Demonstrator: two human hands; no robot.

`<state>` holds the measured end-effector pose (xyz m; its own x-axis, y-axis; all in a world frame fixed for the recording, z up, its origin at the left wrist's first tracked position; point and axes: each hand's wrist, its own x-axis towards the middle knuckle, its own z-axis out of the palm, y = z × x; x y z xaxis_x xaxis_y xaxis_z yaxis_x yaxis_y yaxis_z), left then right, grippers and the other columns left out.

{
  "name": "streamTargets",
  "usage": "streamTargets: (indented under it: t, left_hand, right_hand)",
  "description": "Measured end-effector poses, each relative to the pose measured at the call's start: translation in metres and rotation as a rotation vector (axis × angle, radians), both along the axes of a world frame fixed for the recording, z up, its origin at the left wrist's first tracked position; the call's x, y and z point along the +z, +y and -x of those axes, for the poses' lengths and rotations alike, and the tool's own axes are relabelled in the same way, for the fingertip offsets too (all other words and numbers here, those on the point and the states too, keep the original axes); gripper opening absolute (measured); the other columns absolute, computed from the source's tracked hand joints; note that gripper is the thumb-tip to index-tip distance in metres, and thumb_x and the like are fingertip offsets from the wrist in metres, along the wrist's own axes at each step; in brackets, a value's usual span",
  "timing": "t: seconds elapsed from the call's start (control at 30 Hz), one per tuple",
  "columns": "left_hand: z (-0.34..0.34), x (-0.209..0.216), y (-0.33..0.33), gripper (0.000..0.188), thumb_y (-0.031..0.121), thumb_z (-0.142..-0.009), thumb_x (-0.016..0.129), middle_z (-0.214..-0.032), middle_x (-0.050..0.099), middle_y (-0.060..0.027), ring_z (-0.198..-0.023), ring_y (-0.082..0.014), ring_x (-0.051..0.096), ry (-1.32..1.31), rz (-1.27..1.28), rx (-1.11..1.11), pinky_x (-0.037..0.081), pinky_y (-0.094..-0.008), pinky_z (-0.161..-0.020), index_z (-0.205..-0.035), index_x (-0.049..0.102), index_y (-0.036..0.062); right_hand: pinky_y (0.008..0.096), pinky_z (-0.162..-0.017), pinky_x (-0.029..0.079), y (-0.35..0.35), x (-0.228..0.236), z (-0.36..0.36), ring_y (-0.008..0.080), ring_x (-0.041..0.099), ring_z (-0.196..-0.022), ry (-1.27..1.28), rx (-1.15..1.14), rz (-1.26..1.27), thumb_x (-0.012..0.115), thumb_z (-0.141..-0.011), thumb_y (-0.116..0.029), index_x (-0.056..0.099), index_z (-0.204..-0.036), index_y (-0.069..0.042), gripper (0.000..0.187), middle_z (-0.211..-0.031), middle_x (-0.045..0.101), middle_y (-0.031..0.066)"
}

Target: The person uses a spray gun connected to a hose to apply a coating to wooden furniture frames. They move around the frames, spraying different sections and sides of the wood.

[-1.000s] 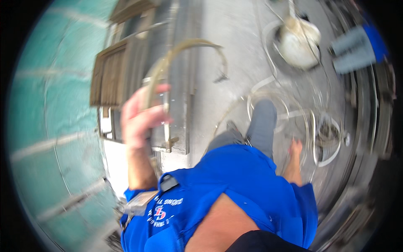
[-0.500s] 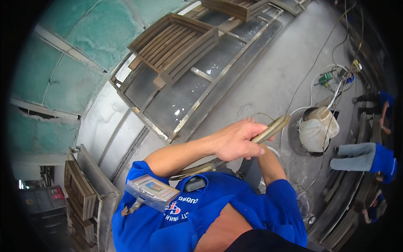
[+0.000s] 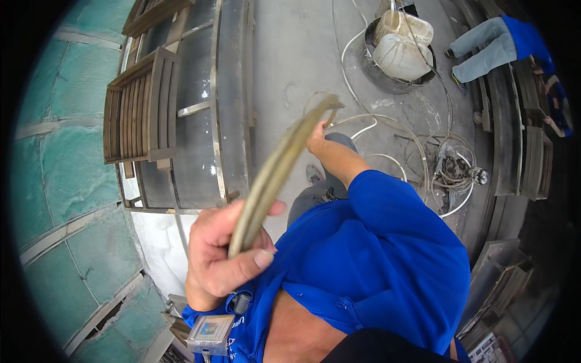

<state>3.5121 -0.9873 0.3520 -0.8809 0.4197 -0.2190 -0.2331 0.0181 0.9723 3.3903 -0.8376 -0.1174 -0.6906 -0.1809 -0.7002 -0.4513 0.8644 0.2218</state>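
My left hand (image 3: pixel 221 254) is closed round a doubled length of yellowish, see-through hose (image 3: pixel 279 158), with the thumb pressed against its side. From there the hose slants up and away to the right, and its far bend is smeared by motion. My right hand (image 3: pixel 316 138) is stretched out ahead, closed on the hose near that bend, its fingers partly hidden. Beyond my right hand, a pale hose (image 3: pixel 393 119) runs over the floor.
On the left, slatted wooden frames (image 3: pixel 136 112) rest on a metal rack beside a wall of wet green panels (image 3: pixel 91 169). A dark tub (image 3: pixel 387 83) holding whitish plastic containers stands ahead right. Coiled hoses (image 3: pixel 451 163) lie right. A co-worker (image 3: pixel 496 45) stands far right.
My view has turned, so the rack now runs up the left side. My left hand has moved left and nearer with the hose; my right hand now shows farther ahead.
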Motion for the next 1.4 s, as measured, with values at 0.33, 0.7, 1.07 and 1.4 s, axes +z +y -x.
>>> streamTargets:
  t: [0.33, 0.7, 1.07, 1.4]
  left_hand:
    - [0.032, 0.003, 0.063, 0.050, 0.015, -0.081, 0.073, -0.075, 0.067, -0.0160, -0.061, -0.0366, 0.064, 0.406, -0.336, -0.282, 0.049, -0.0425, -0.055, -0.120, 0.059, -0.0128]
    - [0.076, -0.022, 0.124, 0.027, 0.021, -0.074, 0.065, -0.076, 0.066, -0.0261, -0.077, -0.0463, 0.065, 0.636, -0.073, -0.466, 0.048, -0.0547, -0.068, -0.078, 0.064, -0.0052]
    - [0.087, -0.100, 0.099, 0.029, 0.022, -0.081, 0.067, -0.088, 0.070, -0.0296, -0.092, -0.0475, 0.069, 0.666, 0.012, -0.380, 0.052, -0.0558, -0.086, -0.098, 0.070, -0.0002]
    - [0.008, -0.200, -0.080, 0.076, 0.054, -0.083, 0.081, -0.109, 0.070, -0.0128, -0.101, -0.0315, 0.067, 0.093, -0.246, -0.555, 0.052, -0.0393, -0.085, -0.144, 0.059, 0.0131]
  right_hand:
    - [0.0563, -0.077, 0.063, 0.128, -0.096, -0.028, 0.0393, 0.073, -0.107, -0.273, -0.067, 0.149, 0.075, -0.083, -0.029, 0.079, -0.114, -0.009, 0.037, -0.124, 0.072, 0.0209]
    - [0.0415, -0.088, 0.056, 0.343, -0.113, -0.009, 0.0329, 0.069, -0.118, -0.380, -0.638, 0.149, 0.070, -0.088, -0.034, 0.070, -0.121, -0.006, 0.043, -0.122, 0.072, 0.0162]
    - [0.0349, -0.071, 0.059, 0.393, 0.085, 0.166, 0.0286, 0.065, -0.124, 0.091, -1.463, 1.433, 0.059, -0.104, -0.040, 0.053, -0.144, -0.006, 0.053, -0.136, 0.066, 0.0116]
    - [0.0252, -0.050, 0.051, 0.202, 0.167, 0.176, 0.0257, 0.069, -0.119, -0.072, -1.239, 1.966, 0.054, -0.108, -0.043, 0.057, -0.136, -0.005, 0.048, -0.126, 0.070, 0.0098]
